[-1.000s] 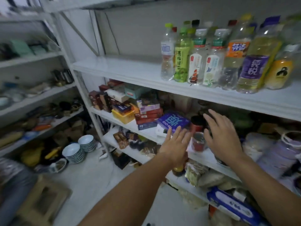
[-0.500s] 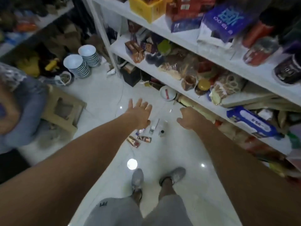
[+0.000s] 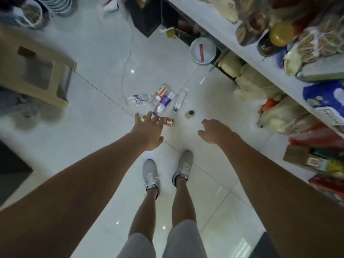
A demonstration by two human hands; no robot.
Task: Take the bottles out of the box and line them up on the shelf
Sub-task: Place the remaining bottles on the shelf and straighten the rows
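Several bottles lie on the white tile floor ahead of my feet: a clear one with a blue label [image 3: 138, 98], one with a purple label [image 3: 164, 100], a slim clear one [image 3: 179, 100], and a copper-coloured can [image 3: 168, 121]. My left hand [image 3: 149, 132] hangs above them with fingers spread, covering part of the can. My right hand [image 3: 216, 132] is lower right of the bottles, fingers loosely curled, holding nothing. No box shows. The white shelf [image 3: 247, 43] runs along the right.
A beige plastic stool [image 3: 42, 71] lies at left. A white bowl [image 3: 202, 50] rests under the shelf; stacked bowls [image 3: 59, 4] sit at the top left. Sacks and packets [image 3: 279, 116] crowd the shelf's foot. A small round cap [image 3: 190, 113] lies near the bottles.
My view has swung from the bottle row on the upper shelf down to the floor. Both hands dropped with it and now hang over the loose bottles.
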